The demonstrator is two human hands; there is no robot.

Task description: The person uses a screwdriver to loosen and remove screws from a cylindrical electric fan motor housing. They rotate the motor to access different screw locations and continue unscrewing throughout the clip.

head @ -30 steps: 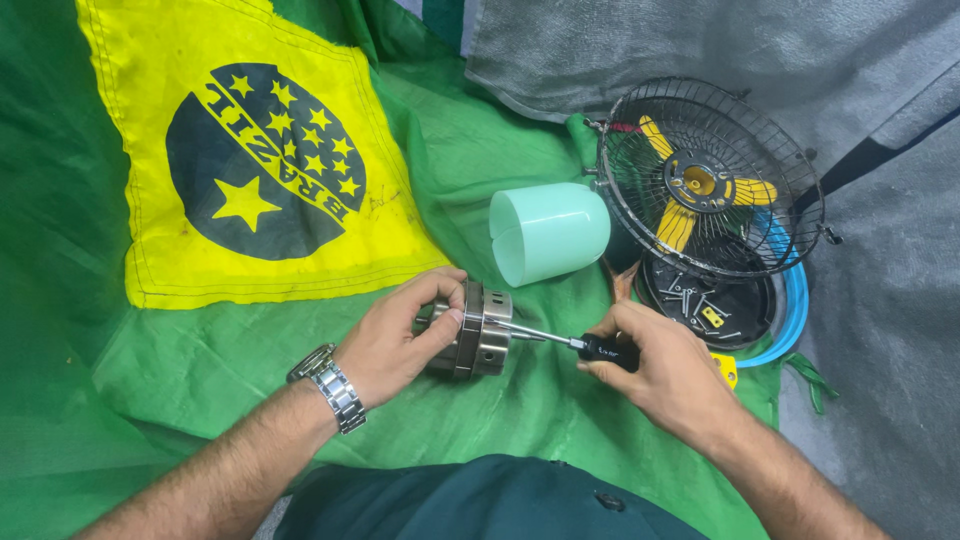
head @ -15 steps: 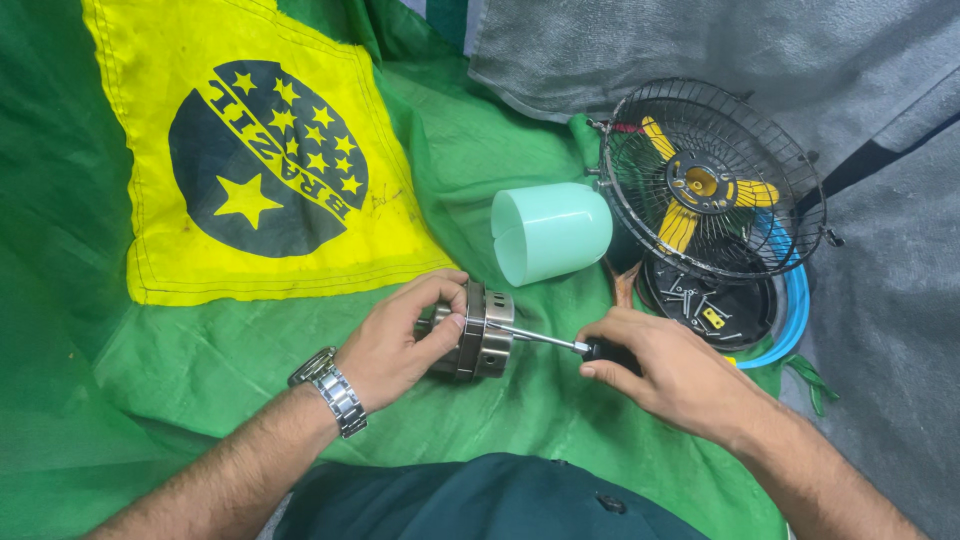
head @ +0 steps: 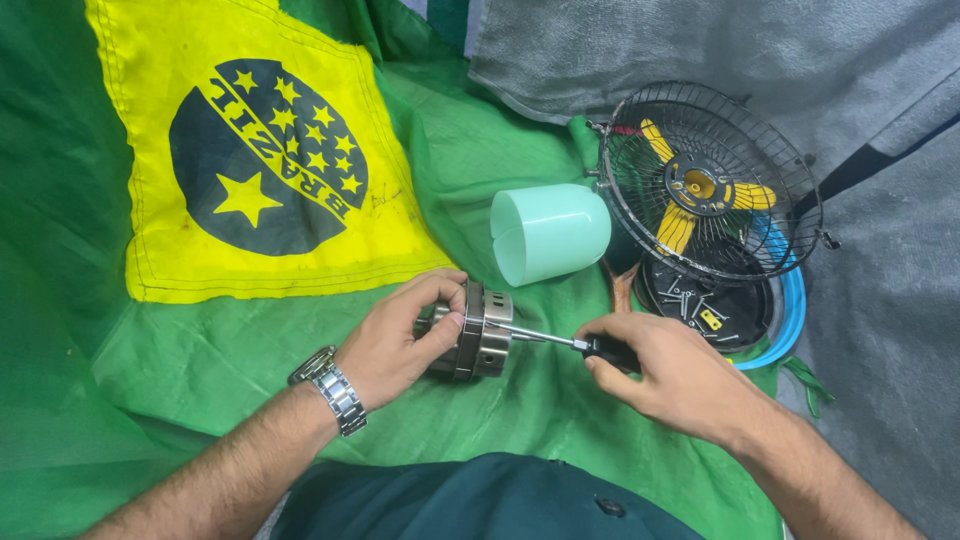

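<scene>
Underneath, the green cloth (head: 120,330) and caged fan (head: 712,190) lie as before. Centrally, the left hand (head: 405,340) stays clamped on the motor (head: 478,330), resting on the cloth — the right hand (head: 680,375), closed around the screwdriver (head: 575,344), has hardly shifted, its tip still seated in the motor.

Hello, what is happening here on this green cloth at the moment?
A person is working on a small metal fan motor. The left hand holds the motor steady on the green cloth, while the right hand presses a black-handled screwdriver against its end. Nearby lie a mint green plastic cover, a wire fan guard with yellow blades, and a dark round tray holding loose screws.
</scene>
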